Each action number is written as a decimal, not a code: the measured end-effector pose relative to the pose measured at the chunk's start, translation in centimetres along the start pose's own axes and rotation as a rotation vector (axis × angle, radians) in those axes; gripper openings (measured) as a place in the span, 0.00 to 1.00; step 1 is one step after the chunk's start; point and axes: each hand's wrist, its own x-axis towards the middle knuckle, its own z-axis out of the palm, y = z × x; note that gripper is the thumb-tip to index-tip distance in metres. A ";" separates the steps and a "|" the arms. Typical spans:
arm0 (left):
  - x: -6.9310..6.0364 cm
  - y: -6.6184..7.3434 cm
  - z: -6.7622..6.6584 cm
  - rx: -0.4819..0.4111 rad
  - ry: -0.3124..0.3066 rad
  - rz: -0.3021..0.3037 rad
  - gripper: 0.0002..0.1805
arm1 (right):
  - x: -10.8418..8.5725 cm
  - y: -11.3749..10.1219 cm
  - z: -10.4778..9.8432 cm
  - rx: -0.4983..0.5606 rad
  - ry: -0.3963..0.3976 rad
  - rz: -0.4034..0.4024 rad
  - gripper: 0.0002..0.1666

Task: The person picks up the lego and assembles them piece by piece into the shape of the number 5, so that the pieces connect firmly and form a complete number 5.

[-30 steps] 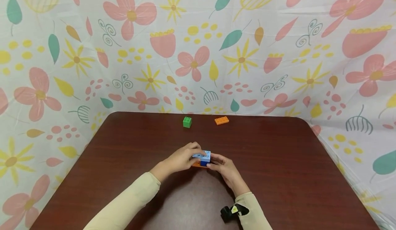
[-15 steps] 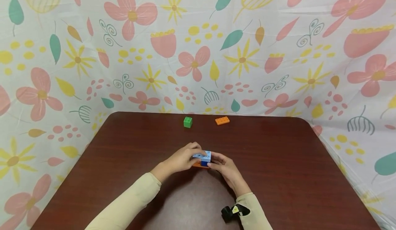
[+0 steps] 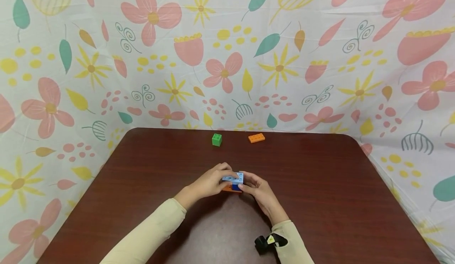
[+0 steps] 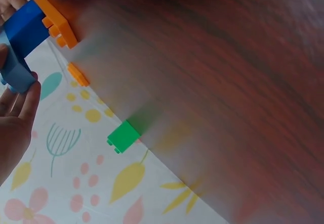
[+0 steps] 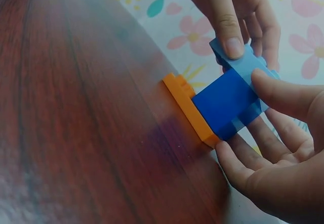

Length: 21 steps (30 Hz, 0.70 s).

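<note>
In the right wrist view an orange plate (image 5: 190, 110) lies at the bottom, a dark blue block (image 5: 227, 102) stands on one end of it, and a light blue brick (image 5: 247, 68) lies across the top, overhanging the plate's other end. The left hand (image 3: 209, 182) pinches the light blue brick (image 3: 234, 177) at its overhanging end. From the other side the right hand (image 3: 262, 195) grips the stack, thumb on the light blue brick and fingers round the dark blue block (image 4: 26, 29).
A green block (image 3: 217, 139) and another orange plate (image 3: 256, 138) lie near the far edge of the brown table (image 3: 320, 185). A flower-patterned cloth (image 3: 227, 39) hangs behind it. A black device (image 3: 262, 245) is strapped at the right wrist.
The right hand's fingers have shifted slightly up on the stack. The left hand still holds the light blue brick in much the same place.
</note>
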 end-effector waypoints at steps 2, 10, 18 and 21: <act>0.1 0.0 -0.1 -0.015 -0.009 -0.005 0.15 | 0.0 0.0 -0.1 -0.007 -0.001 -0.001 0.30; 0.3 -0.7 -0.2 -0.135 -0.063 -0.056 0.14 | 0.2 0.3 -0.1 -0.039 -0.023 -0.008 0.30; 0.7 -1.3 -0.8 -0.310 -0.073 -0.062 0.12 | 0.0 0.0 -0.1 -0.054 -0.019 -0.015 0.29; 1.0 -1.7 -1.0 -0.338 -0.049 -0.056 0.12 | -0.1 -0.2 0.0 -0.049 -0.017 -0.016 0.30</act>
